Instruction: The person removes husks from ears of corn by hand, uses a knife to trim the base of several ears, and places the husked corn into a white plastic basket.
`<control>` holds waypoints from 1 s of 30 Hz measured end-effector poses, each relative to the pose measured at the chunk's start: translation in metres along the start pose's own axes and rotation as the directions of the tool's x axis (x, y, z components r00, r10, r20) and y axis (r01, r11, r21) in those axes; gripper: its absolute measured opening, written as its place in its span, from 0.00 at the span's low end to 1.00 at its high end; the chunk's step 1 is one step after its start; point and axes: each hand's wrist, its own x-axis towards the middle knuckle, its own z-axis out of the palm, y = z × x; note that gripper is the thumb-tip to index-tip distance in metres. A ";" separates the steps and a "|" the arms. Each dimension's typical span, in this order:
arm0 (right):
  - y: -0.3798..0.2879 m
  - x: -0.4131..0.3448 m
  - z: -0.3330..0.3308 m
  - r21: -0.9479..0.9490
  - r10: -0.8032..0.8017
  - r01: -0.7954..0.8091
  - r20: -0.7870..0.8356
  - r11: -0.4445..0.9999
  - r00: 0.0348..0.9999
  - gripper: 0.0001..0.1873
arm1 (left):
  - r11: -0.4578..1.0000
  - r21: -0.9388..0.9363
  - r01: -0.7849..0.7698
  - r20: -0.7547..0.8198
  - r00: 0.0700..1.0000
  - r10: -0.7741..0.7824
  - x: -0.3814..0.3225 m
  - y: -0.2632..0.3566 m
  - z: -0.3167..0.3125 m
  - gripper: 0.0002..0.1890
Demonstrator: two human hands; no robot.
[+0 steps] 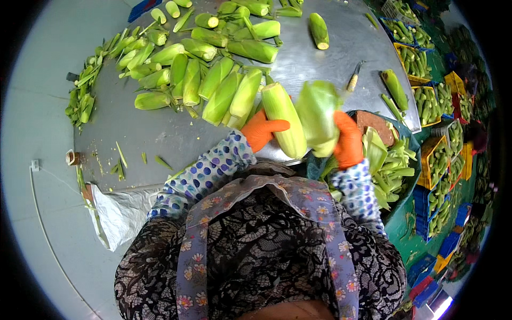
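An orange glove covers my left hand [262, 130], which grips a pale green ear of corn [284, 120] with its cut end pointing away from me. Just right of the ear, my right hand [349, 140], gloved in orange too, holds a broad, blurred corn husk leaf [318, 114]. Whether that leaf still joins the ear cannot be told. Many corn ears in their husks [218, 84] lie on the metal table [140, 148] beyond my left hand. One husked-over ear [319, 31] lies apart at the far side, and a hooked knife with a light handle [353, 82] rests nearer the right.
Below my right forearm a dark green bag or lined container [414, 168] holds stripped husks [386, 168], with a reddish brick [376, 126] at its edge. Another ear [395, 89] lies near the table's right edge. Crates of corn [436, 160] stand on the floor beyond. White sacking [124, 212] hangs at left.
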 end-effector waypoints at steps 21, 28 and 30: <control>0.046 0.002 -0.012 -0.746 -0.310 0.223 0.024 0.627 0.951 0.06 | 0.992 -0.115 0.057 0.039 0.998 -0.053 -0.001 0.003 0.007 0.32; -0.063 -0.060 -0.034 -0.506 -0.285 0.112 -0.278 0.855 0.917 0.12 | 0.876 -0.473 0.095 0.241 0.970 0.025 -0.005 0.018 0.005 0.35; -0.097 -0.084 -0.075 -0.601 -0.211 0.054 -0.194 0.797 0.958 0.10 | 0.868 -0.487 0.093 0.229 0.973 0.024 -0.004 0.020 0.004 0.35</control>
